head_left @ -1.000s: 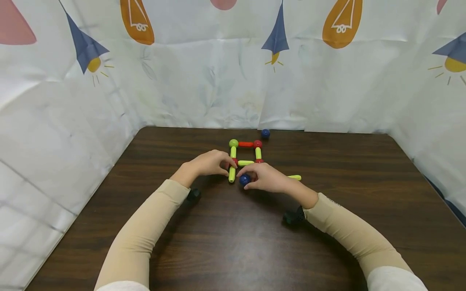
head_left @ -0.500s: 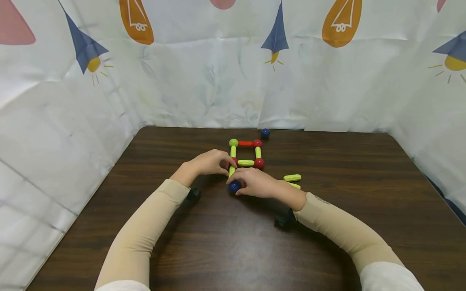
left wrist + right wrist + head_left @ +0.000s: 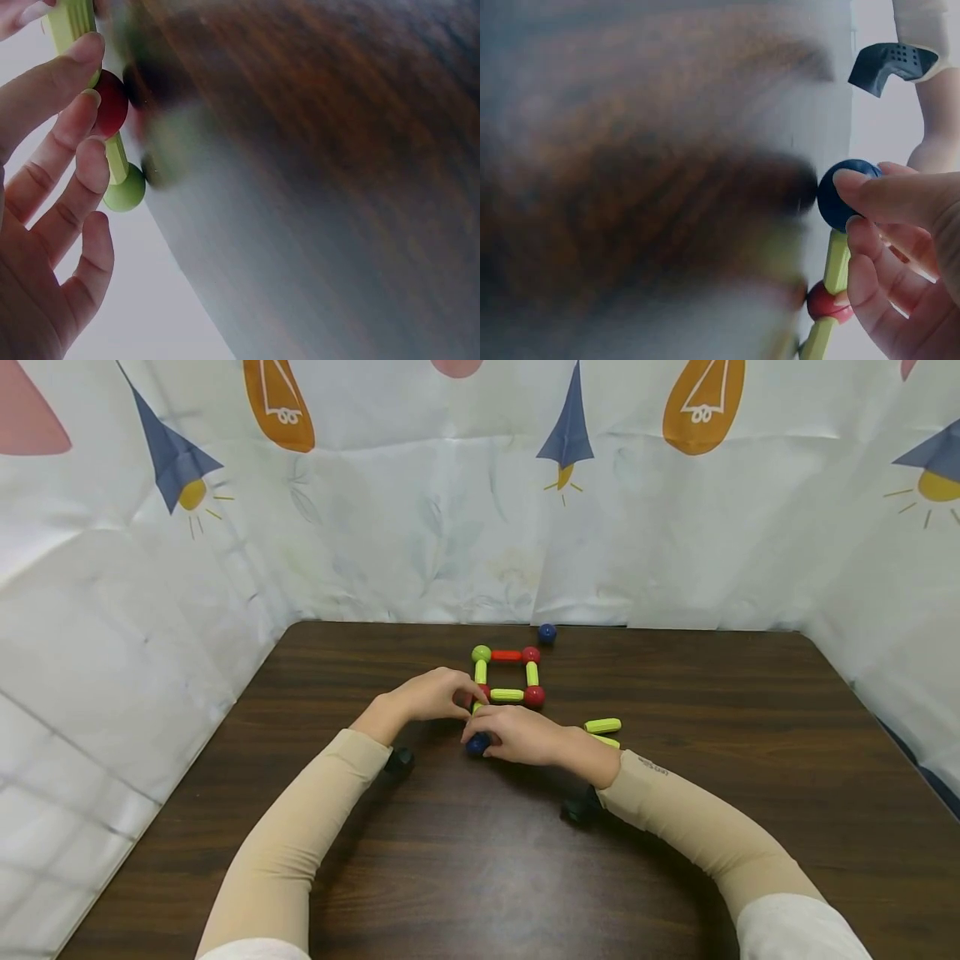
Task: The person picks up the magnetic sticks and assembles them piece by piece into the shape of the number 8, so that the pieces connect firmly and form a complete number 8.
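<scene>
My right hand pinches a blue ball between thumb and fingers. The ball sits at the near end of a ridged yellow-green rod, whose other end meets a red ball. At that red ball my left hand grips with thumb and fingertips, partly covering it in the head view. This red ball forms the near-left corner of a square of rods and balls, with a green ball, a red rod, another red ball and several yellow-green rods.
Two loose yellow-green rods lie to the right, one partly behind my right wrist. A second blue ball rests near the far edge of the dark wooden table. A printed white cloth hangs behind it.
My right hand has moved left and nearer with the blue ball, bringing it to the near end of the rod. The loose rods have come into view. My left hand stays in place.
</scene>
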Demonstrator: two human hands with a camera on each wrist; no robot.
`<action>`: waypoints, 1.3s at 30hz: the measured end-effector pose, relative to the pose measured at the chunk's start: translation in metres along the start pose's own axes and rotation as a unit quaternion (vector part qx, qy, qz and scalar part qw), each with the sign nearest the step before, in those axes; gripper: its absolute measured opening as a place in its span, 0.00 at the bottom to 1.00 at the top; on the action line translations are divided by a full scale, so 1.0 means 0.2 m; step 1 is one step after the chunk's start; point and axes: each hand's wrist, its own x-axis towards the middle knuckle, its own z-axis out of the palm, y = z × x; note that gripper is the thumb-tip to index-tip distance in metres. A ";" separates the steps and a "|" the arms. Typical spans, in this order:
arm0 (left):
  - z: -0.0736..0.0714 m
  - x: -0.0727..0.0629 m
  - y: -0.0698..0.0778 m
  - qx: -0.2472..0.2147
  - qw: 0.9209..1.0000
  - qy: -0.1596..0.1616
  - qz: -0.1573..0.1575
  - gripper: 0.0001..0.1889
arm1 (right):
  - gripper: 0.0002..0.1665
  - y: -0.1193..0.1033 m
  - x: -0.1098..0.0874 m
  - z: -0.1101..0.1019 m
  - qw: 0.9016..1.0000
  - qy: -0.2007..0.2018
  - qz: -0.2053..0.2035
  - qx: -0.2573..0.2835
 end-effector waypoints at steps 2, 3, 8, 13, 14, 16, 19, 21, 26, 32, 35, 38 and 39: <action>0.00 0.00 0.00 -0.001 1.000 0.000 -0.003 0.16 | 0.18 0.01 0.01 0.00 1.000 -0.002 -0.003 0.003; 0.00 0.00 0.00 -0.002 1.000 0.000 -0.004 0.16 | 0.18 0.01 0.01 0.00 1.000 -0.003 -0.005 0.004; 0.00 0.01 0.00 -0.005 1.000 -0.002 -0.005 0.16 | 0.18 0.02 0.01 -0.01 1.000 -0.012 -0.006 0.010; 0.00 0.01 0.00 -0.003 1.000 0.000 -0.003 0.15 | 0.19 0.01 0.02 -0.01 1.000 -0.015 -0.004 -0.001; 0.00 0.01 0.00 -0.003 1.000 0.000 -0.003 0.15 | 0.19 0.01 0.02 -0.01 1.000 -0.015 -0.004 -0.004; 0.00 0.01 0.00 -0.002 1.000 -0.001 -0.004 0.15 | 0.19 0.01 0.03 -0.01 1.000 -0.014 -0.003 -0.009; 0.00 0.01 0.00 -0.001 1.000 -0.002 -0.007 0.15 | 0.19 0.01 0.03 -0.01 1.000 -0.014 -0.004 -0.011; 0.00 0.00 0.01 -0.002 1.000 -0.003 -0.009 0.15 | 0.19 0.01 0.03 -0.01 1.000 -0.014 -0.005 -0.012; 0.00 0.00 0.01 -0.008 1.000 -0.003 -0.007 0.15 | 0.19 0.02 0.00 -0.01 1.000 -0.010 -0.010 -0.014; 0.00 0.00 0.00 -0.012 1.000 -0.006 -0.017 0.16 | 0.22 0.02 -0.05 -0.03 1.000 -0.012 -0.006 0.000; 0.00 0.01 0.00 -0.012 1.000 -0.008 -0.017 0.16 | 0.22 0.04 -0.08 -0.06 1.000 -0.007 0.001 0.020; 0.00 0.01 -0.01 -0.010 1.000 -0.011 -0.017 0.17 | 0.22 0.06 -0.13 -0.10 0.999 0.003 0.013 0.037; 0.00 0.01 -0.01 -0.009 1.000 -0.011 -0.017 0.17 | 0.22 0.06 -0.15 -0.12 0.999 0.005 0.018 0.040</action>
